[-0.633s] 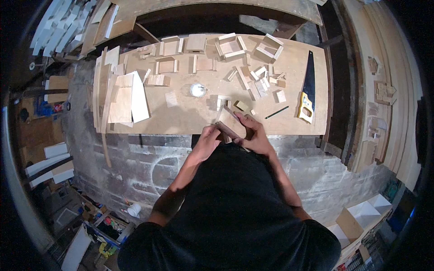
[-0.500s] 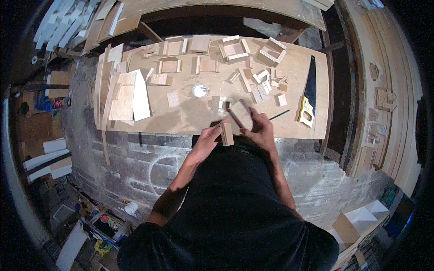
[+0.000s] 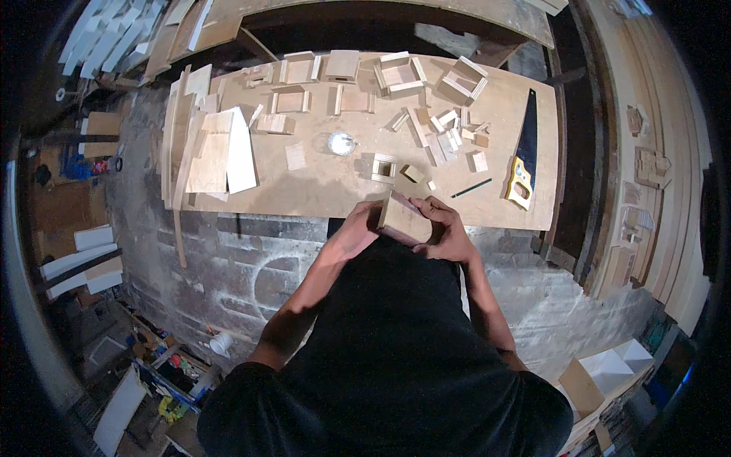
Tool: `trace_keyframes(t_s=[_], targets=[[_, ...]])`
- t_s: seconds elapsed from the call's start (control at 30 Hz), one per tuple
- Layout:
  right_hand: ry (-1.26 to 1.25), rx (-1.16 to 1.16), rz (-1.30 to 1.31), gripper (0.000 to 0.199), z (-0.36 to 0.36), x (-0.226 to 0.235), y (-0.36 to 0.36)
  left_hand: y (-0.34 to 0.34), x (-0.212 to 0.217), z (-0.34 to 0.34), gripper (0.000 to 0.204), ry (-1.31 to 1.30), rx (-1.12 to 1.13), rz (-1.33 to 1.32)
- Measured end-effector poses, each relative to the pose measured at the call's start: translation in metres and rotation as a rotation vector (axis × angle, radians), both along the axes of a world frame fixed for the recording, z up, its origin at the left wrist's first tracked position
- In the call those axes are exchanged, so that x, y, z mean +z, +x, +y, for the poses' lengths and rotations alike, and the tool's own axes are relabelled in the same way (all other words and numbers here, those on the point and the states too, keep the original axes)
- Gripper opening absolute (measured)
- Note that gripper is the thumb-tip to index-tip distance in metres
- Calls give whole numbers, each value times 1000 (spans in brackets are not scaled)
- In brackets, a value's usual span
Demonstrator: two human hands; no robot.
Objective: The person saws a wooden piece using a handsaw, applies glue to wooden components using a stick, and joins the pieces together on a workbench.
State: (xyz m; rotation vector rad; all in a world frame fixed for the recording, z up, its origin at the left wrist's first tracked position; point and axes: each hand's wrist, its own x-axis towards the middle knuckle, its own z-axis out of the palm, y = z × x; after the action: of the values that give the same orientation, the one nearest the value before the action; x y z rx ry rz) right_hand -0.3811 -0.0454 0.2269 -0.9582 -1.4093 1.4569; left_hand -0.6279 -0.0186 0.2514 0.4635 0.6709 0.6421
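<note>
At the upper left of the frame, flat boards point(image 3: 217, 148) lie stacked on the plywood worktop point(image 3: 327, 190), seemingly not yet worked. Along the top edge, from left to centre, several small open wooden frames point(image 3: 400, 74) stand glued up (finished, by the look of them), so a good part of the making seems done.

In the lower centre, just off the near edge of the worktop, the left hand point(image 3: 356, 231) clasps the left end of a small wooden block piece point(image 3: 403, 219), and the right hand point(image 3: 449, 232) wraps around its right side; both hands are closed on it, holding it up in the air, tilted. This piece appears still in assembly.

Right of centre, loose offcuts point(image 3: 449, 141) lie scattered, probably parts still to be joined. A round white lid point(image 3: 342, 142), a small square frame point(image 3: 384, 167) and a pencil point(image 3: 471, 188) lie near the hands. At the right end rests a handsaw point(image 3: 525, 152) with a yellow handle. Nothing stands between the hands and the bench.
</note>
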Motion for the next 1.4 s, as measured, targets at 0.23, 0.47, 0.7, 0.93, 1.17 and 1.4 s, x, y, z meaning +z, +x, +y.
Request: trace_keyframes(t_s=[0.23, 0.47, 0.7, 0.93, 1.17, 1.4], targets=[[96, -85, -156, 64, 13, 35, 6, -1, 0, 2, 33, 4, 15, -102], [75, -166, -344, 73, 33, 39, 23, 5, 23, 5, 36, -75, -51, 10], [258, -91, -188, 56, 29, 41, 3, -1, 43, 6, 38, -10, -20, 75], [205, 5, -221, 71, 16, 68, -2, 3, 50, 1, 38, -6, 45, 165], [233, -42, -205, 72, 11, 72, -4, 8, 48, 3, 35, 6, 128, 73], [229, -250, -244, 68, 11, 42, 8, 5, 46, 1, 39, 18, -4, 116]])
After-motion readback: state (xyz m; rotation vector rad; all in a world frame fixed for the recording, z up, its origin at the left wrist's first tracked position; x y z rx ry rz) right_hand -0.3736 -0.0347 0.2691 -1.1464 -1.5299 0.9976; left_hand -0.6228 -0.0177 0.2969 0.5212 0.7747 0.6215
